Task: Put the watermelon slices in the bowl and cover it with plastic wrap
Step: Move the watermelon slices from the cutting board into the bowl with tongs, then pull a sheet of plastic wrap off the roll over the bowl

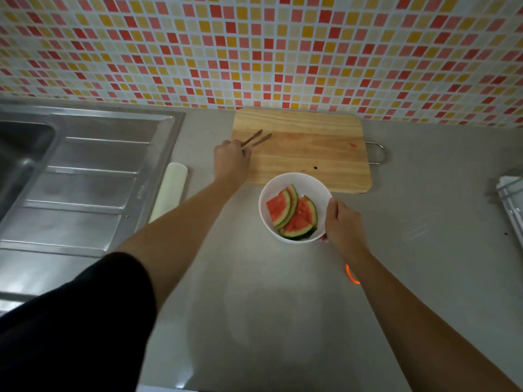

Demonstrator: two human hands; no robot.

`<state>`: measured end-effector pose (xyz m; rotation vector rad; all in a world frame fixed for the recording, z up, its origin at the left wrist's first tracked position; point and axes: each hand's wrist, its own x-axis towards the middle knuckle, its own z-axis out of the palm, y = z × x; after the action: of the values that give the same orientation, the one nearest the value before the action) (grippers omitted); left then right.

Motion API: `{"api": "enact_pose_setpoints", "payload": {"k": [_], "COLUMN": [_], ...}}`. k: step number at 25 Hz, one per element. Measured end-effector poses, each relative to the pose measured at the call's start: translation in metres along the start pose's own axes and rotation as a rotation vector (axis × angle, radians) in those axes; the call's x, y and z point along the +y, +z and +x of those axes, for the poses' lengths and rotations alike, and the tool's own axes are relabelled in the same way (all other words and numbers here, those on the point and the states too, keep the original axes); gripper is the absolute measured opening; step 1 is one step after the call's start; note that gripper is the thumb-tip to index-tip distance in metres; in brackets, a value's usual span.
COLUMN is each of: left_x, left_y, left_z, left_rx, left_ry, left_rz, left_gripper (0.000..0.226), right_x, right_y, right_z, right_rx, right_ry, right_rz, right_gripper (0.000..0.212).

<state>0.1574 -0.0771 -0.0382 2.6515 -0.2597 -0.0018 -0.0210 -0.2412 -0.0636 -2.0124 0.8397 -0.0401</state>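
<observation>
A white bowl (270, 193) stands on the grey counter at the near edge of the wooden cutting board (311, 154). Inside it lie three watermelon slices (293, 215) with green rinds. My right hand (341, 222) grips the bowl's right rim. My left hand (232, 159) holds a pair of metal tongs (256, 139) whose tips lie over the board's left end. A white roll of plastic wrap (169, 190) lies on the counter to the left, beside the sink's edge.
A steel sink with a ribbed drainboard (85, 179) fills the left side. A mosaic tile wall (254, 52) rises behind the board. A metal rack (512, 199) shows at the right edge. An orange object (351, 274) peeks from under my right forearm.
</observation>
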Motion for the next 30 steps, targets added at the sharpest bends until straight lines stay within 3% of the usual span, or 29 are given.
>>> {"api": "enact_pose_setpoints", "payload": {"k": [4, 7, 17, 21, 24, 30], "left_x": [0.014, 0.02, 0.012, -0.01, -0.037, -0.116], "left_y": [0.027, 0.036, 0.037, 0.014, -0.017, -0.074], "left_z": [0.015, 0.018, 0.022, 0.013, -0.009, -0.085], "left_rx": [0.021, 0.02, 0.001, 0.061, 0.119, 0.217], "left_ry": [-0.191, -0.177, -0.171, -0.205, -0.156, -0.146], "left_rz": [-0.01, 0.115, 0.031, -0.051, -0.071, -0.021], "left_gripper": [0.036, 0.039, 0.056, 0.051, 0.046, 0.029], "right_x": [0.003, 0.002, -0.002, -0.014, -0.044, -0.109], "right_y": [0.001, 0.001, -0.002, -0.006, 0.0, 0.079], "right_z": [0.0, 0.0, 0.0, -0.004, -0.01, -0.026], "right_rx": [0.019, 0.015, 0.013, 0.122, 0.223, -0.034], "right_ry": [-0.012, -0.022, -0.062, -0.198, -0.403, -0.678], "right_rz": [-0.008, 0.009, -0.113, -0.371, -0.36, -0.243], "right_gripper": [0.038, 0.037, 0.039, 0.047, 0.043, 0.022]}}
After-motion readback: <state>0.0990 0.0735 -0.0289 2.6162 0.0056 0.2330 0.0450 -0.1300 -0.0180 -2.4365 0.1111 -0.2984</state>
